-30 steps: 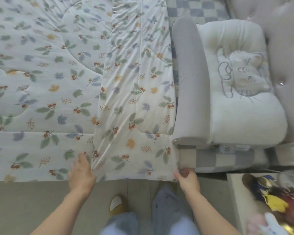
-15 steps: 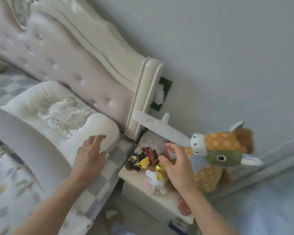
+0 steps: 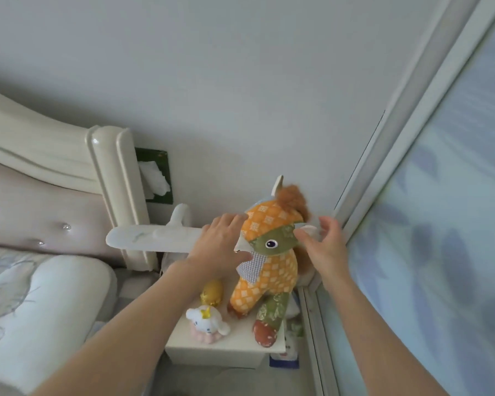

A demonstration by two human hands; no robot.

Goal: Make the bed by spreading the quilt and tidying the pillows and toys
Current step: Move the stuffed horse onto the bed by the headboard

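While plush horse (image 3: 266,270) stands upright, muzzle pointing left, both hands flank head, fingers (image 3: 232,221) spread.

Orange and green patchwork stuffed horse (image 3: 265,270) upright on the white nightstand (image 3: 229,351), small white plush (image 3: 207,321) beside it, white pillow (image 3: 40,304) on bed

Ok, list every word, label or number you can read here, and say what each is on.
None can be read.
Blue-and-white package on the floor below the nightstand: has print, too blurred to read.
Green wall plate beside the headboard: no legible text.
Patchwork plush horse: patterns only.
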